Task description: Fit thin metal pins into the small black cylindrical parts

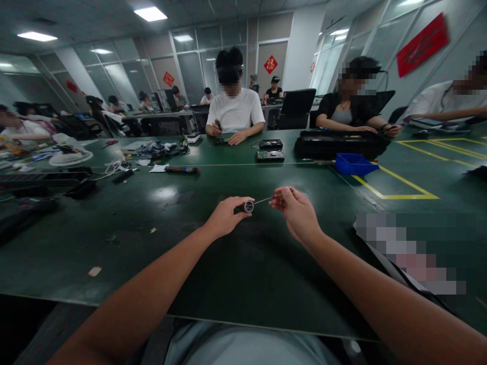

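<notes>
My left hand is closed round a small dark cylinder, whose round, pale-rimmed end faces me. My right hand pinches the red handle of a screwdriver. From there its thin metal shaft runs left, and the tip reaches the open end of the cylinder. Whether the tip touches anything inside is too small to tell. Both hands are held just above the green tabletop, and my fingers cover much of the cylinder and the handle.
Across the table a person in a white shirt works with a tool. A blue bin, a long black housing and small opened devices stand ahead. Cables and a white fan lie left; a dark-edged pixelated item is at right.
</notes>
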### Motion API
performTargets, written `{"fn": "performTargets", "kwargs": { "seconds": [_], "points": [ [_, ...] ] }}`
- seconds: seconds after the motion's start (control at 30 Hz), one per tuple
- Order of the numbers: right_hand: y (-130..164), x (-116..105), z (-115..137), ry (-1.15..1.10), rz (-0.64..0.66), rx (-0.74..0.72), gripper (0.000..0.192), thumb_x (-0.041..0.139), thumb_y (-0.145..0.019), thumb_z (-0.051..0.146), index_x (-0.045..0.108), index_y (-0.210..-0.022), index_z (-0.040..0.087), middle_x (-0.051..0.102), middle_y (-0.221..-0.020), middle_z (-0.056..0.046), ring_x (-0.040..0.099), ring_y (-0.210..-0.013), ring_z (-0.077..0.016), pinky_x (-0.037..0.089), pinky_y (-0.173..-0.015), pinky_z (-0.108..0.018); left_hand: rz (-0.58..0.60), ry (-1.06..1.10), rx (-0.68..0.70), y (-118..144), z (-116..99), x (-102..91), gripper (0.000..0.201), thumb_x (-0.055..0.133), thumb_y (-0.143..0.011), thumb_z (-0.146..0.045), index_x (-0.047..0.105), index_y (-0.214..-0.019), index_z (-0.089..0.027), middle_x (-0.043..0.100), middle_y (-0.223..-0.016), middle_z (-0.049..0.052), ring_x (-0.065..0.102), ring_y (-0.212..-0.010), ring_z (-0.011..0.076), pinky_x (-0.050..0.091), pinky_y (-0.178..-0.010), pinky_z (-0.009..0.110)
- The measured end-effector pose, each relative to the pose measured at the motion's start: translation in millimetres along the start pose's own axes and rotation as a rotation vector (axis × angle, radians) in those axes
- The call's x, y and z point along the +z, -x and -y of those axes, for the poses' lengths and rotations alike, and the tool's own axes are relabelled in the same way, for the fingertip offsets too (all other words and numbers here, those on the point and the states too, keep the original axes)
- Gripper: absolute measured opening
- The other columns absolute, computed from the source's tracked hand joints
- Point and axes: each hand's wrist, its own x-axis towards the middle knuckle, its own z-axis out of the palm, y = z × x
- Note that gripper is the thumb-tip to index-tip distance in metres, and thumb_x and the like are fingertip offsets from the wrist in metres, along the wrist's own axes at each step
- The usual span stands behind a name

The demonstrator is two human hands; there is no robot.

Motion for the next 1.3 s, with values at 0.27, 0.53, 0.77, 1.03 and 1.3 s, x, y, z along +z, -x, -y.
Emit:
{"fn": "performTargets", "kwargs": {
  "seconds": [0.27,0.53,0.77,1.03,1.3],
  "points": [
    [-1.3,-1.0,-2.8,0.091,-0.099,-0.03,0.026,0.056,-0.088,0.047,0.059,-0.085,0.021,0.063,-0.076,-0.002,0.06,-0.066,-0.0158,0.052,-0.066,-0.033,0.045,-0.053,-0.048,-2.0,-5.8,-1.6,0.037,0.068,-0.087,-0.024,0.065,-0.124,-0.022,0.068,-0.123,0.005,0.061,-0.115,0.023,0.043,-0.103,0.039],
    [3.5,0.0,1.6,0.269,-0.04,-0.154,0.024,0.052,-0.093,0.044,0.06,-0.093,0.021,0.066,-0.08,-0.004,0.063,-0.072,-0.0175,0.052,-0.07,-0.036,0.043,-0.038,-0.066,-1.7,-9.7,-2.6,0.041,0.068,-0.088,-0.029,0.064,-0.128,-0.022,0.068,-0.126,0.005,0.061,-0.116,0.0244,0.043,-0.106,0.041],
    [8.5,-0.3,12.4,0.424,-0.009,-0.193,0.029,0.051,-0.094,0.045,0.063,-0.095,0.019,0.07,-0.081,-0.005,0.065,-0.071,-0.0181,0.051,-0.069,-0.035,0.009,-0.046,-0.066,-1.1,-4.9,-0.9,0.042,0.069,-0.087,-0.029,0.064,-0.128,-0.023,0.067,-0.127,0.006,0.06,-0.118,0.0248,0.043,-0.105,0.041],
    [15.2,-1.9,24.5,0.795,-0.065,-0.327,0.044,0.061,-0.087,0.054,0.052,-0.058,0.022,0.054,-0.051,0.002,0.048,-0.047,-0.0125,0.034,-0.051,-0.029,-0.004,-0.051,-0.07,0.3,-4.1,0.5,0.042,0.071,-0.086,-0.028,0.064,-0.127,-0.025,0.069,-0.123,0.005,0.062,-0.113,0.0243,0.045,-0.101,0.041],
    [15.5,-2.5,20.1,0.742,0.068,-0.408,0.024,0.062,-0.088,0.044,0.061,-0.08,0.021,0.068,-0.071,-0.003,0.062,-0.062,-0.0171,0.044,-0.057,-0.03,-0.01,-0.051,-0.068,-0.3,-0.4,1.7,0.042,0.072,-0.085,-0.027,0.065,-0.126,-0.023,0.068,-0.125,0.005,0.062,-0.115,0.024,0.044,-0.103,0.04]
  ]
}}
